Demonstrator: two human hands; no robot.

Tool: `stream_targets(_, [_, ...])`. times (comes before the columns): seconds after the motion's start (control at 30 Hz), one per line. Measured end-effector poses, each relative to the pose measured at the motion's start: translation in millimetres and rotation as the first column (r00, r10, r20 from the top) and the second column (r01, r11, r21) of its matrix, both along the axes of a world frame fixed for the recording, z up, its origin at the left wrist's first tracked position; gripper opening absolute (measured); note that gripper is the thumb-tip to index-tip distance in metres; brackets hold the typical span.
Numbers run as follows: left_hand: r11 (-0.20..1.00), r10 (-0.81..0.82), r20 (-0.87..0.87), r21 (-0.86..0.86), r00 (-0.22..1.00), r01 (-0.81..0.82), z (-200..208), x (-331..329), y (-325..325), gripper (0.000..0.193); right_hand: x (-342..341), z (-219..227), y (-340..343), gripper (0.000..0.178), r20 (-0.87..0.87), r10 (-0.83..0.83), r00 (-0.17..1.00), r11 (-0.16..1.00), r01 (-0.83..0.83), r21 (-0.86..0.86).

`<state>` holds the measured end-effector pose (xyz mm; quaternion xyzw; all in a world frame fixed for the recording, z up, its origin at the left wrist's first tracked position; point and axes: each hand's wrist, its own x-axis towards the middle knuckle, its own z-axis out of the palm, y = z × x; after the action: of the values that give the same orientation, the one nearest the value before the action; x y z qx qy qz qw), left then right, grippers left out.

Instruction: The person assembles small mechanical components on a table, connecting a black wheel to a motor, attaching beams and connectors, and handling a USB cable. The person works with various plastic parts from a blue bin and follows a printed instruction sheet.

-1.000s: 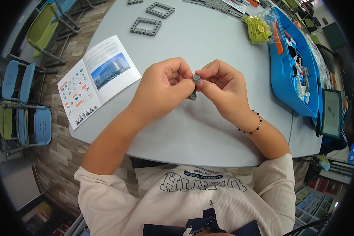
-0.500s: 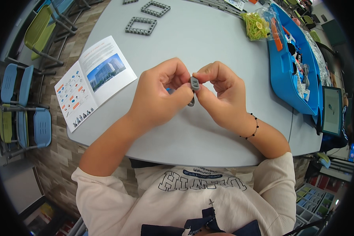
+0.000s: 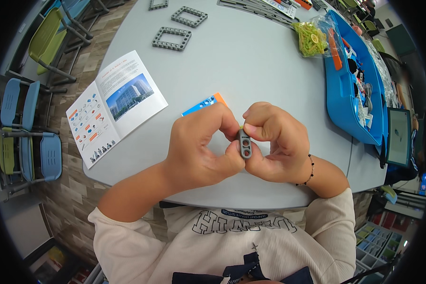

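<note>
A short grey building beam (image 3: 245, 144) with round holes is pinched between my two hands over the near part of the table. My left hand (image 3: 201, 144) grips it from the left, thumb and index finger closed on its side. From the right, my right hand (image 3: 280, 142) holds it the same way. A tiny yellow-green bit (image 3: 242, 127), perhaps a connector pin, peeks out at the beam's far end. My fingers hide the rest of the piece. Just beyond my left hand lies a blue and orange card (image 3: 204, 103), partly covered.
An open booklet (image 3: 128, 102) lies at the left. Grey rectangular frames (image 3: 172, 39) sit at the far left, with long grey beams (image 3: 258, 10) beyond. A bag of yellow-green pins (image 3: 312, 40) rests beside a blue bin (image 3: 338, 94) of parts at the right.
Both hands have come nearer to me and slightly right with the beam. The beam's holes now face up, the yellow-green bit shows, and more of the blue and orange card is uncovered.
</note>
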<state>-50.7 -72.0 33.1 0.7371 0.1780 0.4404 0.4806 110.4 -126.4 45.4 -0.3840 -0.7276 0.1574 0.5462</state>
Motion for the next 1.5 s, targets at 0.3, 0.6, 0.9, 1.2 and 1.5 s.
stream_targets(0.3, [0.894,0.065,0.161,0.430,0.985,-0.129,2.1,-1.6,2.2,0.029,6.9,13.0,1.5,0.028,-0.143,0.179,0.973,0.983,-0.184,-0.017])
stream_targets(0.6, [0.923,0.036,0.091,0.379,0.995,-0.068,8.9,-5.0,2.4,0.024,13.7,26.3,-1.6,0.020,0.028,0.117,0.993,0.993,-0.116,-0.034])
stream_targets(0.9, [0.772,-0.258,0.288,-0.512,0.922,0.376,16.6,-4.7,4.3,0.017,8.3,37.5,-1.6,0.013,-0.481,-0.081,0.873,0.739,-0.271,-0.616])
stream_targets(1.2, [0.856,-0.307,0.294,-0.332,0.905,0.397,11.5,-2.3,12.6,0.023,17.5,53.6,-0.4,0.008,-0.585,-0.114,0.803,0.572,-0.428,-0.699])
stream_targets(1.5, [0.885,-0.295,0.351,-0.250,0.889,0.393,5.4,-4.2,15.6,0.026,18.7,68.3,-10.2,0.027,-0.126,-0.047,0.991,0.921,-0.006,-0.390])
